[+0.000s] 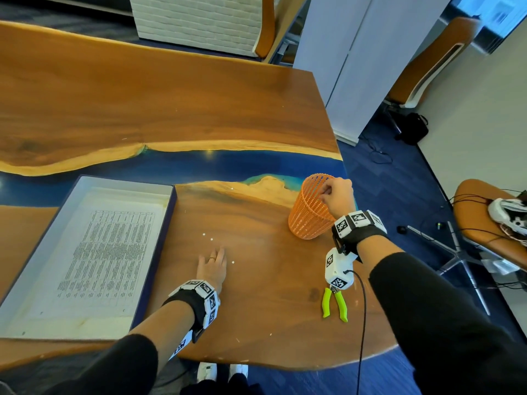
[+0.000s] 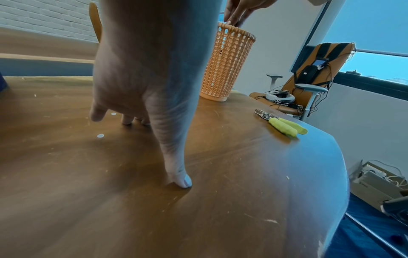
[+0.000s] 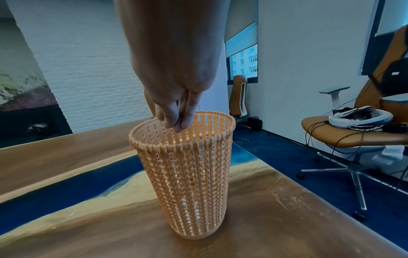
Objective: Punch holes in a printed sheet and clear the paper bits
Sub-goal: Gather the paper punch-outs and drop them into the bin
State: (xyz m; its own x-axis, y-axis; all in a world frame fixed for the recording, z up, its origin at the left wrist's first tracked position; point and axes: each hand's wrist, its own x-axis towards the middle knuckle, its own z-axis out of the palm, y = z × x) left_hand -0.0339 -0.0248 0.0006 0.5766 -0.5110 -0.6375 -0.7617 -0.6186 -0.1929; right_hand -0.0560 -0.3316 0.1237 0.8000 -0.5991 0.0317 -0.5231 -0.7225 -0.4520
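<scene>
My left hand [image 1: 212, 266] lies flat on the wooden table [image 1: 256, 295], its fingers straight and its thumb tip [image 2: 181, 181] pressing the wood. A few round white paper bits [image 1: 211, 239] lie just beyond and beside its fingers, and the left wrist view shows one bit [image 2: 100, 135] near the palm. My right hand [image 1: 335, 195] hovers over the rim of the orange mesh basket [image 1: 309, 212], fingertips [image 3: 178, 125] pinched together and pointing down into its mouth [image 3: 187, 139]. No bit shows between them. White bits [image 3: 189, 213] lie at the basket's bottom. The printed sheet [image 1: 108, 252] lies in a shallow box [image 1: 168, 223] at the left.
A hole punch with green handles [image 1: 335, 305] lies near the table's right front edge, under my right forearm. An orange office chair [image 1: 484, 218] with a headset and cables stands to the right of the table. White panels [image 1: 356, 67] stand beyond the far right corner.
</scene>
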